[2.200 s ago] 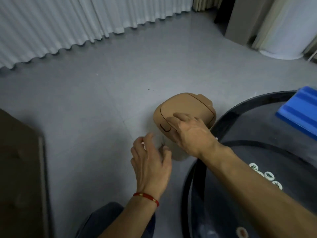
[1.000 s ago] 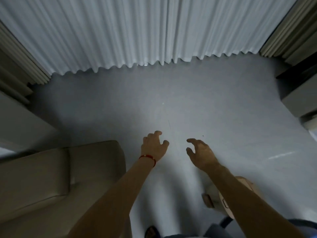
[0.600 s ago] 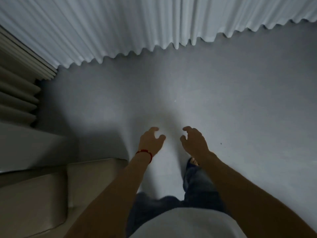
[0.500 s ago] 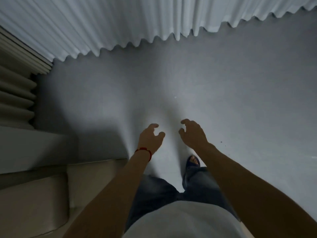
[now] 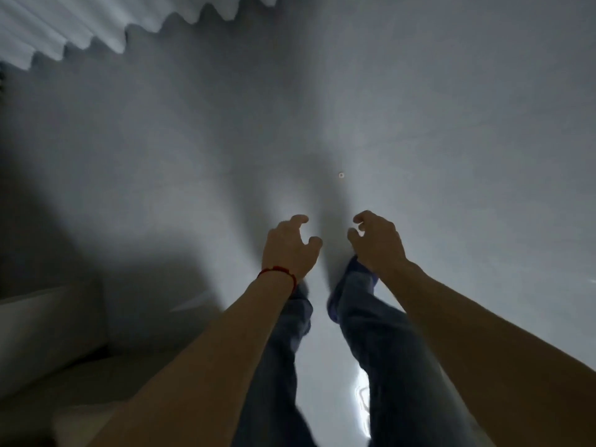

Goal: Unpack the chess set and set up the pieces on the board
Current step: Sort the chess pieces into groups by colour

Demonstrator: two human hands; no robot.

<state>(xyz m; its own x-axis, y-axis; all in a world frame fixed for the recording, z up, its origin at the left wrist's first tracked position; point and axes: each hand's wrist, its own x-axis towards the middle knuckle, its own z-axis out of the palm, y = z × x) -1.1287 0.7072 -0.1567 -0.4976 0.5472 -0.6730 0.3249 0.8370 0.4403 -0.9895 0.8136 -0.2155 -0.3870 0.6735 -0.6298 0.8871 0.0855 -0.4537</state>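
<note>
No chess set, board or pieces are in view. My left hand, with a red cord at its wrist, is stretched out in front of me over the grey floor, its fingers loosely curled and holding nothing. My right hand is beside it, a short gap apart, also loosely curled and holding nothing. Both forearms reach forward above my legs in dark jeans.
The grey floor fills most of the view. White pleated curtains hang at the top left. A beige sofa or cushion sits at the lower left. A small white speck lies on the floor ahead.
The view has swung away from the round table and the tan case to bare floor and tilted further down. Both hands left the case and stay held out, holding nothing; my legs came into view.
</note>
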